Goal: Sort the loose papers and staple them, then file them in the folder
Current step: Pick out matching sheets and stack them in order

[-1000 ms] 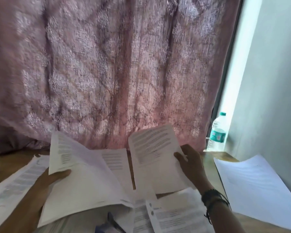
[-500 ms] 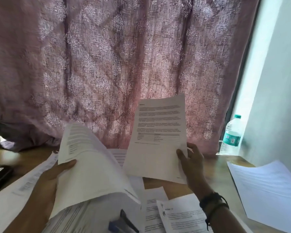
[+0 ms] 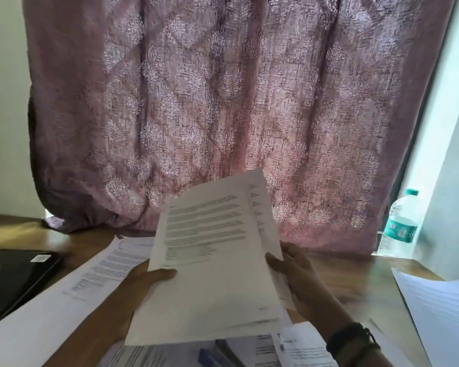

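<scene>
A stack of printed white papers (image 3: 212, 263) is held up above the wooden desk (image 3: 355, 276), tilted away from me. My left hand (image 3: 146, 280) grips its left edge, thumb on the top sheet. My right hand (image 3: 294, 271) grips the right edge, a dark band on its wrist. Beneath the stack lie more loose printed sheets (image 3: 96, 276) on the left and others (image 3: 302, 348) near the bottom edge. A blue stapler (image 3: 210, 357) peeks out under the held stack, mostly hidden. No folder can be made out for certain.
A black laptop-like slab (image 3: 13, 276) lies at the left. Another pile of white sheets (image 3: 440, 313) lies at the right. A plastic water bottle (image 3: 399, 223) stands at the back right beside the pink patterned curtain (image 3: 223, 115).
The sheet in my right hand has come down onto the bundle in my left hand; both hands now hold one joined stack. The view has shifted.
</scene>
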Available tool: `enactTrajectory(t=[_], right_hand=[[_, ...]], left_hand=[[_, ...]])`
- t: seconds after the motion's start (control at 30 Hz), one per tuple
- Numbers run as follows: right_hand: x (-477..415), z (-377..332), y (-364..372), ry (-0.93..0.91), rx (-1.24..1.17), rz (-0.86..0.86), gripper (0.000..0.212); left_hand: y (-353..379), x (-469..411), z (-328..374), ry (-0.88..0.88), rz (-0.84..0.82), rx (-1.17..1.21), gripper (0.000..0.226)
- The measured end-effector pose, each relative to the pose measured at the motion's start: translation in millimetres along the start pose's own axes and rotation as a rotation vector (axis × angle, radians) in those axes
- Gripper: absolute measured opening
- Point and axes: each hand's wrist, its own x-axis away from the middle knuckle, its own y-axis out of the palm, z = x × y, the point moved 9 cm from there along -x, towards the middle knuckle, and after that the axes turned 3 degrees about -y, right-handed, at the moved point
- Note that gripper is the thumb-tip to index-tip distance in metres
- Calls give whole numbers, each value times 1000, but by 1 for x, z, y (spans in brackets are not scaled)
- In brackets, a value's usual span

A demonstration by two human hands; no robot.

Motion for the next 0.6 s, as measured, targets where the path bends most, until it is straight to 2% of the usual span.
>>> enactTrajectory(t=[0.07, 0.1, 0.17, 0.2, 0.23, 0.33, 0.37, 0.47, 0.53, 0.6], right_hand=[[4, -3, 12, 1, 25, -83, 25], [6, -4, 18, 9, 29, -116, 24], [6, -3, 24, 38, -23, -133, 37], [7, -4, 29, 41, -25, -172, 45], [8, -4, 36, 26, 38, -219, 47], [10, -3, 43, -69, 376, -265, 30], [11, -1, 45, -71, 422, -277, 34], [15, 0, 50, -43, 391, -308, 37], [17, -7, 50, -32, 399, -297, 25], [11, -5, 36, 40, 470, -212, 17]], left_hand=[[12, -5, -5, -37, -102, -20, 71], [8, -4, -7, -50, -72, 17, 72], [1, -9, -11, -8, -23, 8, 30], [-1, -11, -10, 36, 11, -35, 25], [2, -8, -5, 77, 29, -42, 30], [3, -1, 4, 142, 77, -8, 32], [2, 0, 5, 143, 94, -6, 32], [-3, -3, 1, 133, 110, -41, 26], [-5, -2, 3, 147, 113, -62, 26], [-6, 3, 7, 166, 126, -58, 26]])
